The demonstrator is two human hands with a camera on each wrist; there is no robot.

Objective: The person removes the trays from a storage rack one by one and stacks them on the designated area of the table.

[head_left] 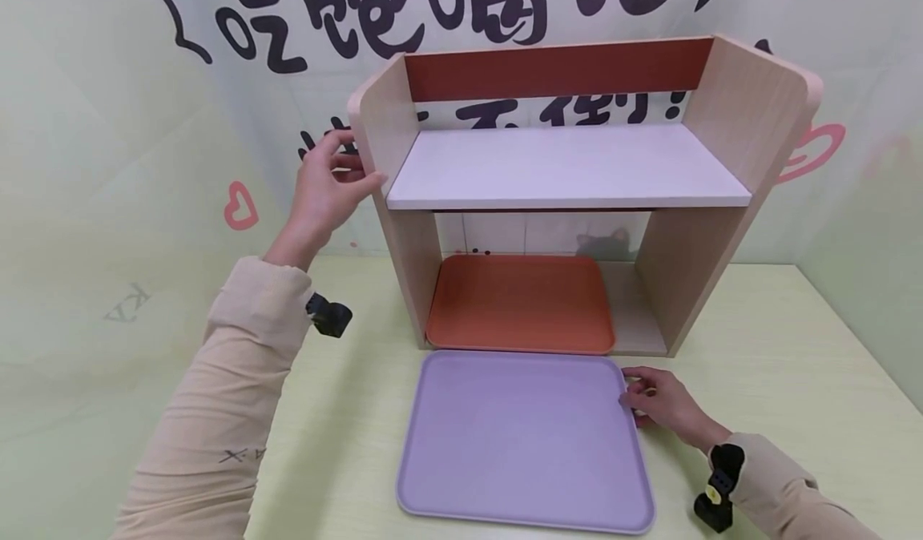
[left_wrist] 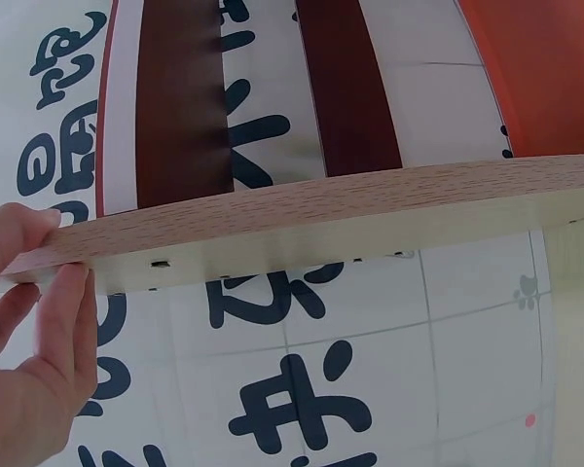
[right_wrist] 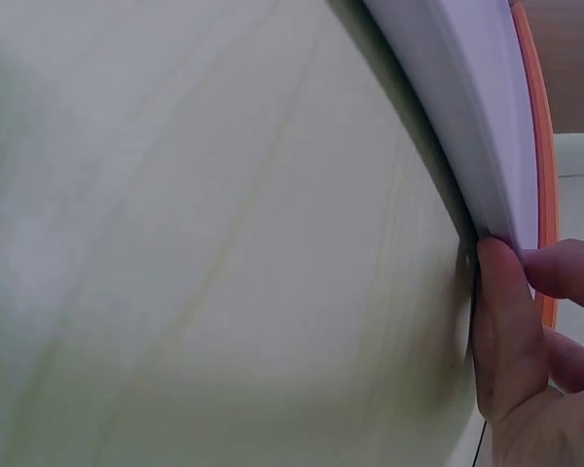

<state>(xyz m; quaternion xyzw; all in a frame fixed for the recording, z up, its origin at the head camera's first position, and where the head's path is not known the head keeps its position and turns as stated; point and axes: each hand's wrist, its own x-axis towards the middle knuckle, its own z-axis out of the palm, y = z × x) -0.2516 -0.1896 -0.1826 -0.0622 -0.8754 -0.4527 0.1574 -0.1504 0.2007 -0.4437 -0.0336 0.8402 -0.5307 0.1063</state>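
Observation:
A two-tier wooden desk shelf [head_left: 721, 259] stands upright on the table. My left hand [head_left: 328, 183] grips the front edge of its left side panel [left_wrist: 302, 214], thumb on one face and fingers on the other in the left wrist view. On the shelf's bottom level lies an orange tray [head_left: 522, 304], set toward the left. Directly in front of it, a lilac tray [head_left: 522, 444] lies close to the shelf's front edge. At the lilac tray's right rim, near the far corner, my right hand [head_left: 667, 402] pinches the edge between thumb and fingers [right_wrist: 511, 321].
The shelf's white upper board [head_left: 570, 167] bears nothing, and a red-brown back strip [head_left: 562, 71] runs above it. Pale wood-patterned table [head_left: 793, 340] extends on both sides. Behind stands a printed cloth backdrop [head_left: 180, 123] with large black characters.

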